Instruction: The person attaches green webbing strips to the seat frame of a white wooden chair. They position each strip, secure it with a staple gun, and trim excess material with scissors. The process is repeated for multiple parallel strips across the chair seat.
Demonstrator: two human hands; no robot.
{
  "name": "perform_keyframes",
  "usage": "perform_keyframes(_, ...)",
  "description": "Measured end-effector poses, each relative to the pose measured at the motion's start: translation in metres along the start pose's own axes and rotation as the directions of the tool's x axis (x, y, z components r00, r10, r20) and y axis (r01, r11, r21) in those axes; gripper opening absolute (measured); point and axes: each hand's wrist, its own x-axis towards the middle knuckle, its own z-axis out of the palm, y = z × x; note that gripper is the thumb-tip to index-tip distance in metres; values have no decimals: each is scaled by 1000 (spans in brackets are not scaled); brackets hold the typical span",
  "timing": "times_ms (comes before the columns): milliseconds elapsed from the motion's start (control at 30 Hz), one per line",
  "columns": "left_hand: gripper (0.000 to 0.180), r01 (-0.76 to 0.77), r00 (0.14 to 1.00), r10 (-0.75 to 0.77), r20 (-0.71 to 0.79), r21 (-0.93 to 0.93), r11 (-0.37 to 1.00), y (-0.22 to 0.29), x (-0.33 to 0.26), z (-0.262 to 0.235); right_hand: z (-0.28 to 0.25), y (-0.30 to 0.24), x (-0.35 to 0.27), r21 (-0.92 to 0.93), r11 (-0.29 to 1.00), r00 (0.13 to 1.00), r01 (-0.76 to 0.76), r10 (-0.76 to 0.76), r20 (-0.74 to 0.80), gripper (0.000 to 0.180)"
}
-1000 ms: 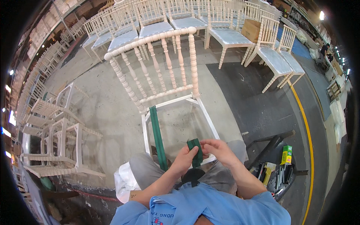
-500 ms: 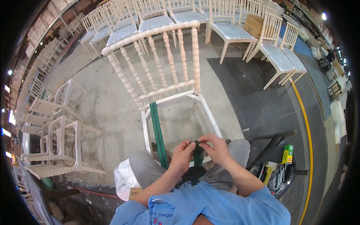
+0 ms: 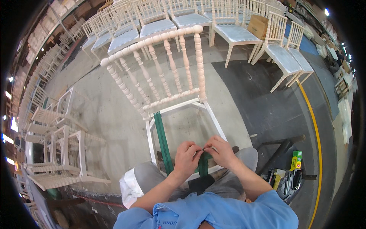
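Observation:
A pale wooden chair point(image 3: 176, 95) with turned spindles stands in front of me, its white seat frame point(image 3: 215, 121) open in the middle. Along its left side runs one green webbing strap point(image 3: 163, 139), stretched from the back rail toward the front. A second green strap point(image 3: 203, 165) hangs at the front rail, between my knees. My left hand point(image 3: 187, 158) pinches the top of this strap from the left. From the right, the fingertips of my right hand point(image 3: 221, 152) are closed on the same end. The fingers partly hide that end.
White chair frames point(image 3: 63, 156) lie stacked at the left. Finished-looking chairs with pale seats point(image 3: 234, 33) line the back, one carrying a cardboard box point(image 3: 257, 26). Right of my knee are a tray of tools point(image 3: 284, 181), a green-yellow box point(image 3: 296, 160) and a dark metal stand point(image 3: 280, 147).
My fingertips have drawn closer together over the strap's end, and more of the strap shows hanging below them. The whole view has shifted slightly.

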Motion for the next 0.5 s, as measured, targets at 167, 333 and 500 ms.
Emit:
perform_keyframes(167, 15, 314, 948, -300, 102, -172, 934, -49, 59, 22, 40, 40, 2, 771, 438, 879, -462, 339, 334, 38)
perform_keyframes(333, 22, 449, 888, -440, 131, -49, 892, -135, 152, 59, 48, 86, 3, 601, 341, 651, -723, 629, 425, 59)
perform_keyframes(500, 23, 421, 904, -423, 56, 52, 906, -191, 205, 104, 34, 128, 44, 91, 744, 750, -661, 653, 110, 69)
